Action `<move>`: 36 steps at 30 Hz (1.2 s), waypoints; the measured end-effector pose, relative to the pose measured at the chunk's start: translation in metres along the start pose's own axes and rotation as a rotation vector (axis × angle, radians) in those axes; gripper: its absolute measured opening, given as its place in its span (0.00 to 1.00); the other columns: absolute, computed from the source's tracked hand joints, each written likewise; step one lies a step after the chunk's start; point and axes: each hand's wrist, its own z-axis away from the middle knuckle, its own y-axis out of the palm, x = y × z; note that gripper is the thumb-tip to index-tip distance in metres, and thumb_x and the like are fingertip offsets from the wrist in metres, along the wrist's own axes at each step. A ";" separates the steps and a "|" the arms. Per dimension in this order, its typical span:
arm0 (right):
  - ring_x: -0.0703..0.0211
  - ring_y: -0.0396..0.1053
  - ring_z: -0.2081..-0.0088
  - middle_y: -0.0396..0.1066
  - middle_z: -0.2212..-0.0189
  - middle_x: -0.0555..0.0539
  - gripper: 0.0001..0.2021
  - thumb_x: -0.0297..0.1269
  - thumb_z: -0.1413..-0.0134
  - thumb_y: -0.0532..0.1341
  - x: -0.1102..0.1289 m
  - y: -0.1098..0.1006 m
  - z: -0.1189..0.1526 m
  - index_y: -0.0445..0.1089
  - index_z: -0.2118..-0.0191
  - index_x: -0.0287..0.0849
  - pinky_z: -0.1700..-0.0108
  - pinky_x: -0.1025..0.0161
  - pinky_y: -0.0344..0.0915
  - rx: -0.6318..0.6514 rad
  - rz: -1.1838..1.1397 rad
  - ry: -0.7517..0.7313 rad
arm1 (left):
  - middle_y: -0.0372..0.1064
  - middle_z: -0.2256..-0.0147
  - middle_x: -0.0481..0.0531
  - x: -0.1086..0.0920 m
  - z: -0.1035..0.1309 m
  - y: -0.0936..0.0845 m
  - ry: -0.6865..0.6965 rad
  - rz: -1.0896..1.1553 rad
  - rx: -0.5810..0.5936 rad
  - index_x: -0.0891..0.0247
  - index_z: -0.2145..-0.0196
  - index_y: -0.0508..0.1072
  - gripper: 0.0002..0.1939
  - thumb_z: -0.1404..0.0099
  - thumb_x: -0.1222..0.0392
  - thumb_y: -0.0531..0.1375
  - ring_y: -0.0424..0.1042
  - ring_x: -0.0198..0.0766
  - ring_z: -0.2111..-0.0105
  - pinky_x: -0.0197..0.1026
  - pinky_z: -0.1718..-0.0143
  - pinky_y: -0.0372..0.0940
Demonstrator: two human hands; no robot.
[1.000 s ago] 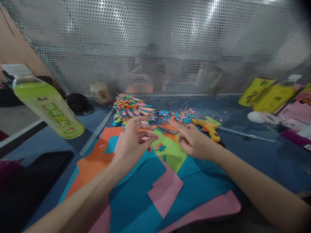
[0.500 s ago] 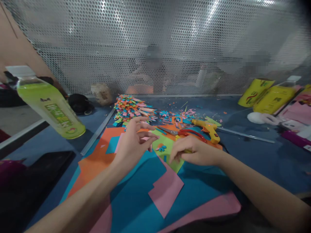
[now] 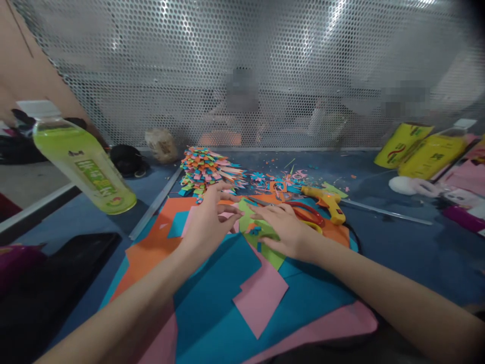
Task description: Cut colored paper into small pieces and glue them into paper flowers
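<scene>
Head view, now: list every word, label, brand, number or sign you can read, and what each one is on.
No text reads clearly enough to quote.
Green bottle: label characters and a small dark mark above them, too blurred.
Yellow bottle: dark characters, too blurred.
Yellow container beside it: dark lettering above a red emblem, too small.

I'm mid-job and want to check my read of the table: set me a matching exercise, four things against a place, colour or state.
1. Glue gun
2. Scissors
3. Green drink bottle
4. Right hand

A. Left of the paper sheets
B. Spread over the green paper
C. Yellow body, tip pointing left
D. Red and yellow handles

Pairs: 1-C, 2-D, 3-A, 4-B
</scene>
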 end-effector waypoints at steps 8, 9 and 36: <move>0.50 0.67 0.52 0.72 0.57 0.40 0.25 0.31 0.48 0.59 -0.002 0.002 -0.008 0.56 0.44 0.35 0.51 0.50 0.60 0.043 -0.043 -0.027 | 0.64 0.67 0.46 0.008 -0.002 -0.001 0.010 -0.096 0.044 0.61 0.55 0.56 0.23 0.48 0.73 0.56 0.72 0.32 0.71 0.36 0.71 0.67; 0.50 0.67 0.52 0.72 0.57 0.40 0.24 0.30 0.48 0.58 -0.003 0.004 -0.009 0.57 0.44 0.36 0.53 0.52 0.62 0.030 -0.054 -0.031 | 0.64 0.67 0.46 0.009 -0.001 -0.002 0.014 -0.100 0.054 0.61 0.54 0.56 0.23 0.47 0.73 0.56 0.72 0.32 0.71 0.37 0.69 0.67; 0.49 0.68 0.55 0.71 0.58 0.38 0.18 0.31 0.48 0.60 0.016 0.008 0.005 0.61 0.51 0.36 0.55 0.54 0.68 -0.080 -0.046 -0.136 | 0.68 0.67 0.47 0.004 -0.001 -0.005 0.040 -0.206 -0.042 0.58 0.55 0.59 0.22 0.47 0.69 0.59 0.72 0.35 0.70 0.36 0.74 0.66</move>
